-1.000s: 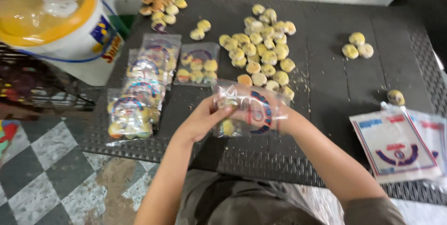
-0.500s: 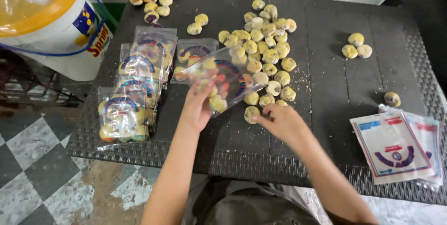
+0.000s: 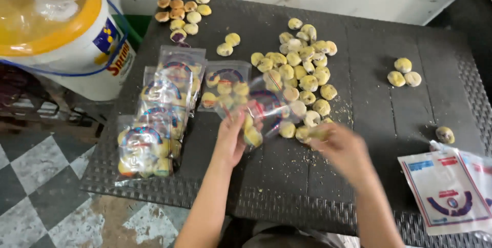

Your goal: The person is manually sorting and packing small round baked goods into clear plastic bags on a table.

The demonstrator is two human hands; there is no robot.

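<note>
A clear plastic bag with a few round yellow pastries inside [image 3: 259,117] is held up over the middle of the dark ridged table [image 3: 379,32], its mouth apparently kept towards the loose heap of round yellow pastries [image 3: 302,73], handy for filling. The left hand [image 3: 230,137] pinches the bag's lower edge, forearm rising from the near edge. The right hand [image 3: 341,148], blurred, reaches at the heap's near side; whether it grips one I cannot tell. Filled bags [image 3: 159,109] lie overlapped along the left edge.
</note>
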